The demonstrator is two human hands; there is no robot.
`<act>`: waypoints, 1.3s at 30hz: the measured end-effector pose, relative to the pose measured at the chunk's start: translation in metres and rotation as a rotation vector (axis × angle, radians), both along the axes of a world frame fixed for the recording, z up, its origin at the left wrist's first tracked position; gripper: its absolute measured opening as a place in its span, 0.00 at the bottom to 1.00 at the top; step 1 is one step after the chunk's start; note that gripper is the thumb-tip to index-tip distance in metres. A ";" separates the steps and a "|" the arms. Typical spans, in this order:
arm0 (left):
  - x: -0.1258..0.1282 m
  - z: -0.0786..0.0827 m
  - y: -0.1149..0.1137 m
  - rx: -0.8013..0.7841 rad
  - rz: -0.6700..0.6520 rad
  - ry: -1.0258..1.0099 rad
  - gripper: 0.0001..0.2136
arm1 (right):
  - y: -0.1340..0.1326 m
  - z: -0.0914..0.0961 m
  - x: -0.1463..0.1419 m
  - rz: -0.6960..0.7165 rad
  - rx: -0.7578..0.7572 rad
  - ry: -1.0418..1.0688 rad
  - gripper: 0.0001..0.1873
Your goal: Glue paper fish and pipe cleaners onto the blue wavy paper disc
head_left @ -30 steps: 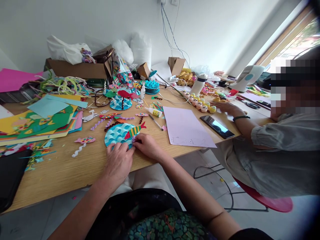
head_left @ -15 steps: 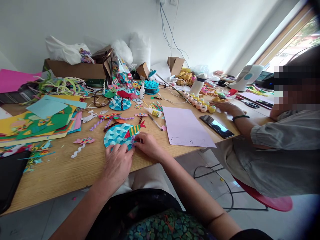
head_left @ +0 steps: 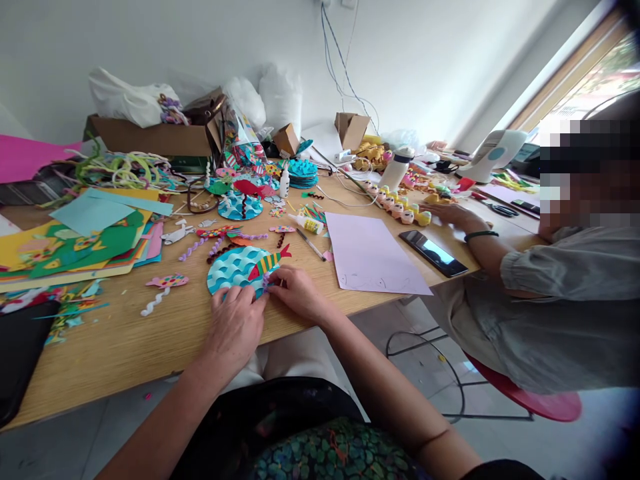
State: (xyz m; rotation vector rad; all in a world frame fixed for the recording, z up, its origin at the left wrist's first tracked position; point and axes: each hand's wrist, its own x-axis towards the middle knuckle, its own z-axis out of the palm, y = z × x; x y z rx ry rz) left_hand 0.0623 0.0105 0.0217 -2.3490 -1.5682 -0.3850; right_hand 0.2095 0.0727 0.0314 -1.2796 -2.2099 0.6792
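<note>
A round blue disc with a wave pattern (head_left: 233, 268) lies on the wooden table (head_left: 150, 340) in front of me. A striped paper fish with a red tail (head_left: 269, 261) sits on its right side. My left hand (head_left: 236, 325) rests flat on the disc's near edge, fingers spread. My right hand (head_left: 299, 291) pinches a small purple wavy strip (head_left: 266, 283) at the disc's right edge, just below the fish.
A lilac paper sheet (head_left: 370, 257), a pen (head_left: 311, 244), a glue bottle (head_left: 307, 224) and a phone (head_left: 433, 253) lie to the right. Coloured paper stacks (head_left: 85, 243) and scraps fill the left. A second person sits at right, one hand (head_left: 453, 215) by small figures.
Almost nothing moved. My hands stay on the disc; the right fingers shifted slightly on the purple strip. The view drifted a little.
</note>
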 end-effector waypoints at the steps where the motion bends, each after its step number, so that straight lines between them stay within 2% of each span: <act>1: 0.000 0.000 0.000 -0.004 0.005 0.003 0.13 | 0.000 0.000 0.001 -0.002 0.002 0.000 0.04; 12: 0.000 0.000 -0.001 -0.023 0.012 0.030 0.13 | -0.009 -0.011 0.005 0.069 0.142 -0.087 0.11; 23: 0.003 0.002 -0.001 -0.017 0.010 -0.005 0.12 | -0.015 -0.013 0.005 0.072 0.172 -0.171 0.12; 33: 0.003 -0.002 0.000 0.018 -0.007 -0.017 0.12 | -0.018 -0.015 0.006 0.057 0.220 -0.131 0.13; 39: 0.003 -0.001 -0.001 0.015 -0.010 -0.014 0.13 | -0.018 -0.013 0.006 0.058 0.187 -0.119 0.15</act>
